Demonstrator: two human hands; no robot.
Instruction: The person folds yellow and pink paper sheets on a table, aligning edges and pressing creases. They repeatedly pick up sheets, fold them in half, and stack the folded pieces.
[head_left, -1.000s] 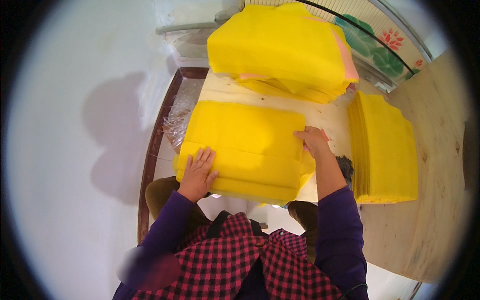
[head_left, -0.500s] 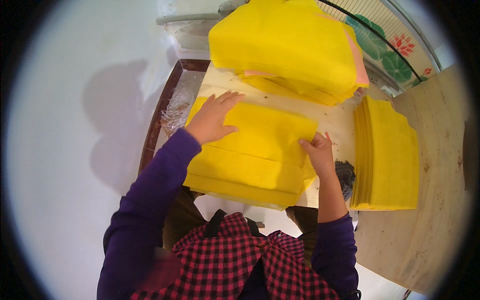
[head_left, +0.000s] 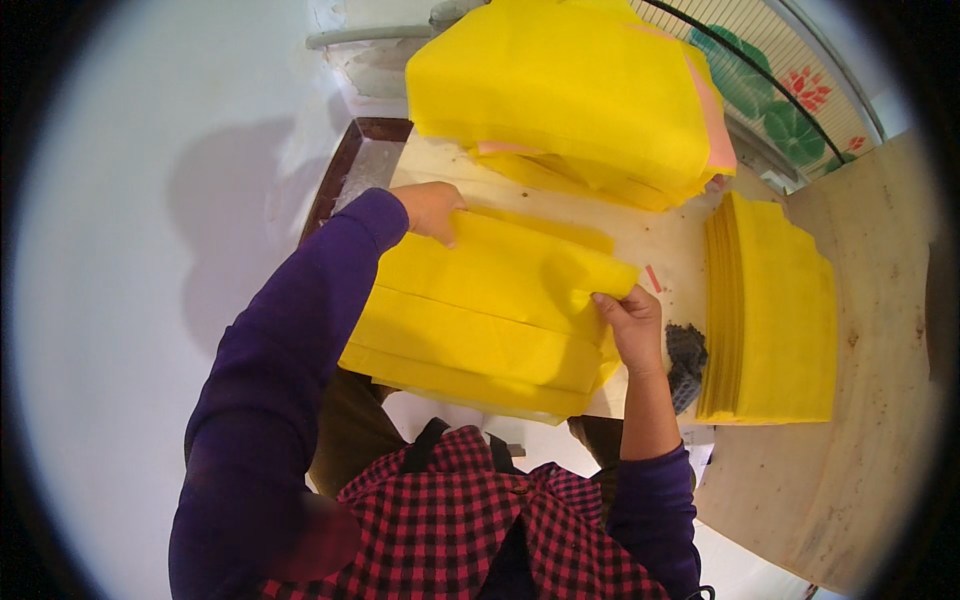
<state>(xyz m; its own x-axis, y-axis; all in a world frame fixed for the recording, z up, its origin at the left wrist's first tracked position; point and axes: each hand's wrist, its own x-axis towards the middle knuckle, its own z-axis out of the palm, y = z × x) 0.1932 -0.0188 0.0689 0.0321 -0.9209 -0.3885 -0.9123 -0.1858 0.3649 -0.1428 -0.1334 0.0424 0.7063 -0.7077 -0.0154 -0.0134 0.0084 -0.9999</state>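
Observation:
A stack of folded yellow fabric pieces (head_left: 470, 330) lies in front of me, its near edge hanging over the table's front. My left hand (head_left: 432, 212) grips the far left corner of the top yellow fabric piece (head_left: 520, 255), fingers curled over its edge and partly hidden. At the far right corner, my right hand (head_left: 632, 318) pinches the same piece between thumb and fingers. That piece's far edge is raised and curled toward me, with more yellow fabric showing behind it.
Beyond stands a large yellow fabric pile (head_left: 560, 90) with a pink strip at its edge. A tall folded yellow stack (head_left: 775, 310) sits on the right. Beside it lies a dark grey cloth (head_left: 686, 362); a small red strip (head_left: 653, 278) rests on the wooden table (head_left: 450, 165).
My left hand has gone from lying spread on the fabric to gripping its far left corner. The piece's far edge has lifted and folded toward me; my right hand still pinches its corner.

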